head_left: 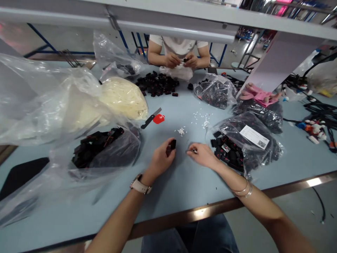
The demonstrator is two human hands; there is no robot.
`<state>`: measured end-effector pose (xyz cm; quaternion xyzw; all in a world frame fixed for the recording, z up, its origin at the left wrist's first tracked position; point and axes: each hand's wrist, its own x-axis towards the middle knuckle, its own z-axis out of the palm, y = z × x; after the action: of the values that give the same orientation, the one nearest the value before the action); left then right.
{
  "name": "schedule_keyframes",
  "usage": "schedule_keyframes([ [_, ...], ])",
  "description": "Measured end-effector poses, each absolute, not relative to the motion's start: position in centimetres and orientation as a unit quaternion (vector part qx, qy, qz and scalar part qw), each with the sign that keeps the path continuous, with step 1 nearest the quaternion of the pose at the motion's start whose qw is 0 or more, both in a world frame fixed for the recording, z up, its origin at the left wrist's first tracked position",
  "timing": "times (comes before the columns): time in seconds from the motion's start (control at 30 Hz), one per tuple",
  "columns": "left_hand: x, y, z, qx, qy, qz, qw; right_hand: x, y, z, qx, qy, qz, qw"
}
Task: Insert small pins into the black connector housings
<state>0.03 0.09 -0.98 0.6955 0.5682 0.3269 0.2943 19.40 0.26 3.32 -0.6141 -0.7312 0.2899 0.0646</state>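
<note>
Over the front middle of the table, my left hand [161,157] grips a small black plastic part [171,147] between thumb and fingers. To its right, my right hand [201,154] is closed in a pinch; whatever lies between the fingertips is too small to make out. A little pile of tiny white pieces [181,131] lies just beyond the hands, with more white pieces [205,122] scattered behind it. On the right, black plastic parts [228,153] spill from a clear bag near my right wrist. Another open bag [131,147] of black parts [97,144] sits left of my left hand.
A cutter knife [151,118] lies beside a red piece [158,118]. Behind are a cream-filled bag [123,98] and a heap of black parts [158,83]. Across the table a person's hands [181,60] hold a small black part. Pink gloves [259,95] rest on bags at right.
</note>
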Motion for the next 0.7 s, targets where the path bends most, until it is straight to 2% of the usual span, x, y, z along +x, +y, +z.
schedule_keyframes([
  [0.1, -0.6, 0.1, -1.1, 0.680, 0.544, 0.337, 0.358, 21.1, 1.0, 3.5, -0.662, -0.713, 0.231, 0.034],
  [0.2, -0.6, -0.2, -1.1, 0.691, 0.532, 0.334, 0.356, 21.4, 2.6, 4.2, -0.677, -0.708, 0.200, 0.020],
  [0.33, -0.4, -0.5, -1.0, 0.722, 0.513, 0.350, 0.305, 19.7, 5.6, 4.2, -0.666, -0.717, 0.198, 0.049],
  [0.53, -0.2, -0.6, -1.4, 0.736, 0.498, 0.352, 0.293, 17.9, 8.0, 2.4, -0.661, -0.727, 0.174, 0.059],
  [0.7, -0.1, -0.5, -1.4, 0.738, 0.495, 0.352, 0.293, 18.0, 8.6, 2.1, -0.647, -0.731, 0.170, 0.134],
])
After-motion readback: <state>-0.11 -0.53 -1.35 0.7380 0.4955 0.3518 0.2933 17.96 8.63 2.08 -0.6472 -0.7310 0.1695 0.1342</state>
